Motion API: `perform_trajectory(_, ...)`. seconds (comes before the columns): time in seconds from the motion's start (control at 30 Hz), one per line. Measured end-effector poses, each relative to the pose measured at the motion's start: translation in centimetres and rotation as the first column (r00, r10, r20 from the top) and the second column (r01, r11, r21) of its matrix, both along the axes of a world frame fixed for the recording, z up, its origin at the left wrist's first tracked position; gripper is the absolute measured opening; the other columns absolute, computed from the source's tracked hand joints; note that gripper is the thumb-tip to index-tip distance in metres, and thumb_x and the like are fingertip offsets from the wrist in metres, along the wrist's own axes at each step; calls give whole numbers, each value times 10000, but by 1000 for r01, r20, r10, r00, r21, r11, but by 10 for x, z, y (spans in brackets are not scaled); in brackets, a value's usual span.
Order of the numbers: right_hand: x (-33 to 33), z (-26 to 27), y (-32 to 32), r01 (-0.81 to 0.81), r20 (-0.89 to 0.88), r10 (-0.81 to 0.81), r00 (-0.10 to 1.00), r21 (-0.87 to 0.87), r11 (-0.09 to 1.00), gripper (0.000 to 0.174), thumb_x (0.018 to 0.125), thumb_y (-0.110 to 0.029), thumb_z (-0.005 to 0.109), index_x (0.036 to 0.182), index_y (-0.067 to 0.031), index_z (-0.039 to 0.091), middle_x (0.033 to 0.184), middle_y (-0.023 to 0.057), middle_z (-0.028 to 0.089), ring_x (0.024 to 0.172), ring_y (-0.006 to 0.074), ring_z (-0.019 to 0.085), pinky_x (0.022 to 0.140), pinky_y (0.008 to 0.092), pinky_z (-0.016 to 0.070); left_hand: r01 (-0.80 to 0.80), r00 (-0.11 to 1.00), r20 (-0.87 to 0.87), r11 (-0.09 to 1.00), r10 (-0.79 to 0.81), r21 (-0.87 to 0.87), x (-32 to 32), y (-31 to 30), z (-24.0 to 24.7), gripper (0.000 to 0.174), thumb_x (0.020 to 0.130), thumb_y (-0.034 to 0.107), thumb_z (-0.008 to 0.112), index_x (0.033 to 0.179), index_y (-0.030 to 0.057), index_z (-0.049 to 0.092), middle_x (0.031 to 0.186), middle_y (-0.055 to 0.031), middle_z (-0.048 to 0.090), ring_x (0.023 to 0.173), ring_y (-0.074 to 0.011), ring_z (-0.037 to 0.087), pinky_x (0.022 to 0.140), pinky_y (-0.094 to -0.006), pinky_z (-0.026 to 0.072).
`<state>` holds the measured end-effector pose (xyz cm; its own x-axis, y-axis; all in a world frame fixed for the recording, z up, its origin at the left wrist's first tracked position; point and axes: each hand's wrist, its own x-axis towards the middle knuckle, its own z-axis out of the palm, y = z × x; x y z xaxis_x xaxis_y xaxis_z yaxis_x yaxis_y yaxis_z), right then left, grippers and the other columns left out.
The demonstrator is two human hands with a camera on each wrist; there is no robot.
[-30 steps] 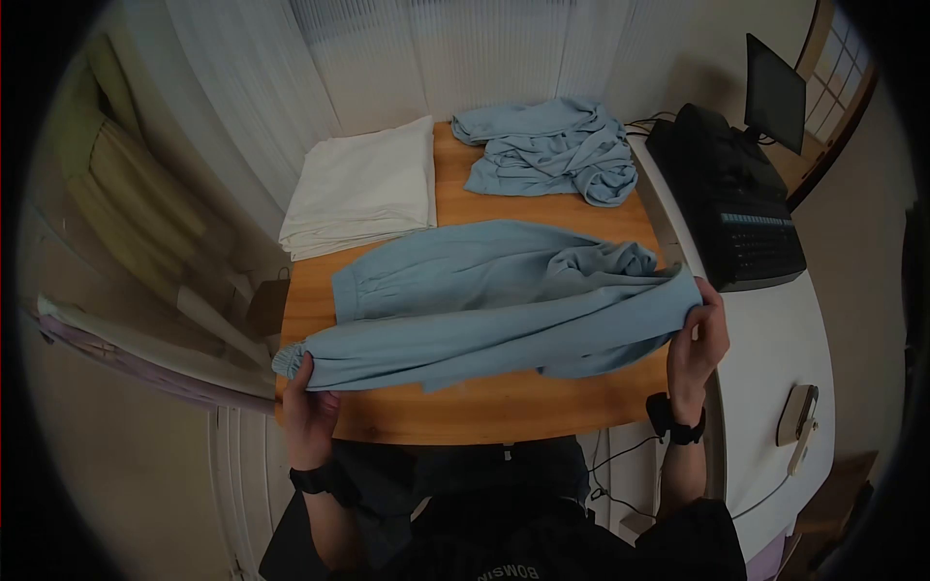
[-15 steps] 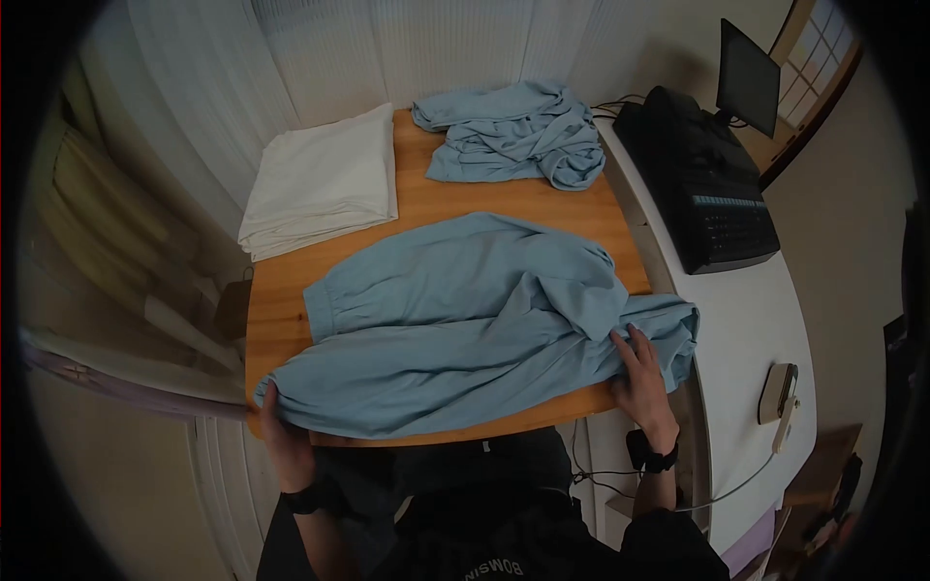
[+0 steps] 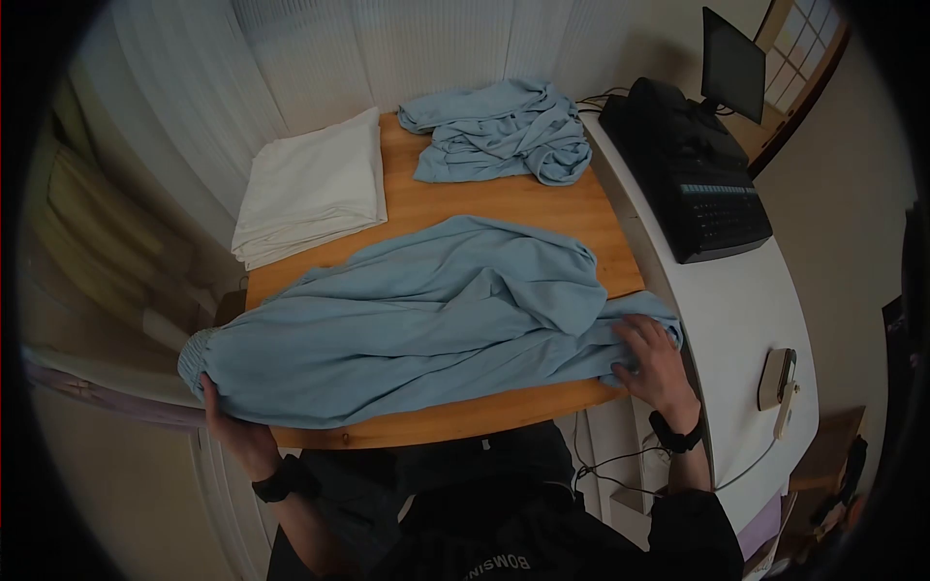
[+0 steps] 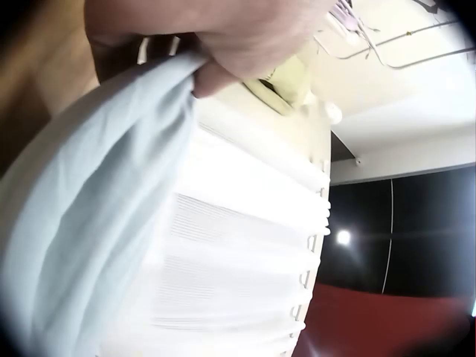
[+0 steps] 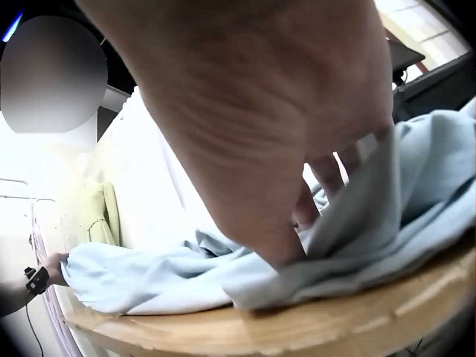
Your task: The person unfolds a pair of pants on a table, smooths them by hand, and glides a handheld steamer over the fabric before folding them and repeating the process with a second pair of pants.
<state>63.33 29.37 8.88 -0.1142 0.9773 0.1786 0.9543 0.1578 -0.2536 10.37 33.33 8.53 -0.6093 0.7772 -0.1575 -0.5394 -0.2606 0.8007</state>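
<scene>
Pale-blue fabric, bunched into a gathered cuff (image 3: 197,360), is pinched by the left hand (image 3: 242,438) at the garment's (image 3: 407,320) 9 o'clock end; the thumb lies on top, while the other fingers are hidden beneath the cloth in the head view. In the left wrist view the hand is cut off by the upper edge, and the curtain (image 4: 230,230) beyond is washed out by glare. The right hand (image 3: 662,370) rests on the garment near its 3 o'clock end, fingers spread and slightly bent. In the right wrist view the palm hides much of the contact and the fingers are partly behind a fold, so whether they pinch any cloth cannot be told.

The garment lies along the near part of the wooden desk (image 3: 407,203), its long axis running from just below 9 o'clock to just above 3 o'clock, the gathered cuff pointing to 9 and overhanging the desk edge. Overlapping folds hide its full shape.

Beyond it, a white folded cloth (image 3: 315,184) lies toward 11 o'clock and a crumpled blue cloth (image 3: 499,136) toward 12. Around 2 o'clock, a black machine with keys (image 3: 688,179) and a dark screen (image 3: 733,66) stand by the wall. A small pale box (image 3: 772,378), hard to identify, sits near 4 o'clock on a white side surface (image 3: 731,310).
</scene>
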Motion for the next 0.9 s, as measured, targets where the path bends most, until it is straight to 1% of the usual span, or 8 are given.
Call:
perform_trajectory(0.1, 27, -45, -6, 15, -34, -15, 999, -5, 1000, 468, 717, -40, 785, 1139, -82, 586, 1258, 145, 591, 1162, 339, 567, 965, 436, 472, 153, 988, -3, 988, -153, -6, -52, -17, -69, 596, 1020, 401, 536, 1441, -10, 442, 1467, -110, 483, 1352, -248, 459, 1130, -405, 357)
perform_trajectory(0.17, 26, -42, -5, 118, -65, -128, 990, -137, 984, 451, 718, 0, 753, 1134, -79, 598, 1191, 149, 622, 1109, 341, 594, 940, 438, 479, 385, 908, 200, 921, -368, -52, -68, -31, -104, 566, 1040, 343, 511, 1465, -15, 402, 1493, -115, 467, 1362, -256, 459, 1158, -405, 329)
perform_trajectory(0.33, 29, -10, 18, 201, 43, -199, 979, -351, 915, 399, 686, 119, 629, 1044, -58, 632, 970, 142, 691, 939, 342, 650, 871, 423, 494, 356, 934, 63, 925, -351, -133, -60, -41, -100, 582, 1049, 368, 501, 1475, -11, 384, 1506, -124, 452, 1384, -259, 434, 1163, -420, 334)
perform_trajectory(0.43, 41, 32, 34, 67, 37, -78, 996, 236, 969, 434, 668, 146, 555, 1032, -54, 679, 922, 132, 702, 892, 315, 649, 857, 386, 485, 347, 937, 78, 930, -340, -120, -56, -36, -101, 561, 1041, 346, 532, 1461, -2, 402, 1487, -122, 475, 1368, -262, 455, 1146, -427, 364)
perform_trajectory(0.47, 46, 48, 37, 73, 55, -109, 993, 449, 891, 463, 673, 139, 563, 1070, -62, 695, 938, 129, 700, 881, 303, 640, 853, 378, 479, 343, 936, 121, 933, -330, -109, -54, -36, -105, 534, 1036, 321, 550, 1446, 5, 420, 1471, -119, 494, 1353, -264, 475, 1133, -427, 387)
perform_trajectory(0.63, 58, 77, 17, 376, -150, -439, 886, 787, 490, 502, 872, 70, 607, 1320, -146, 670, 1047, 57, 602, 894, 173, 583, 757, 306, 490, 354, 888, 338, 932, -311, -73, -44, -24, -111, 437, 1035, 279, 561, 1385, 31, 479, 1410, -101, 554, 1292, -252, 537, 1066, -393, 464)
perform_trajectory(0.73, 74, 57, 11, 437, -190, -491, 850, 775, 456, 443, 931, 40, 571, 1318, -149, 671, 1069, 70, 579, 872, 176, 560, 738, 321, 487, 394, 856, 381, 918, -349, -43, -51, -20, -105, 399, 1045, 263, 539, 1369, 34, 493, 1387, -96, 571, 1261, -246, 561, 1035, -375, 493)
perform_trajectory(0.9, 86, 54, 20, 591, -415, -438, 798, 397, 702, 351, 1030, -60, 499, 1335, -135, 656, 1035, 61, 689, 718, 95, 586, 601, 220, 458, 417, 882, 228, 908, -412, 27, -97, -10, -86, 417, 1057, 259, 504, 1394, 15, 467, 1398, -110, 558, 1280, -253, 542, 1070, -391, 461)
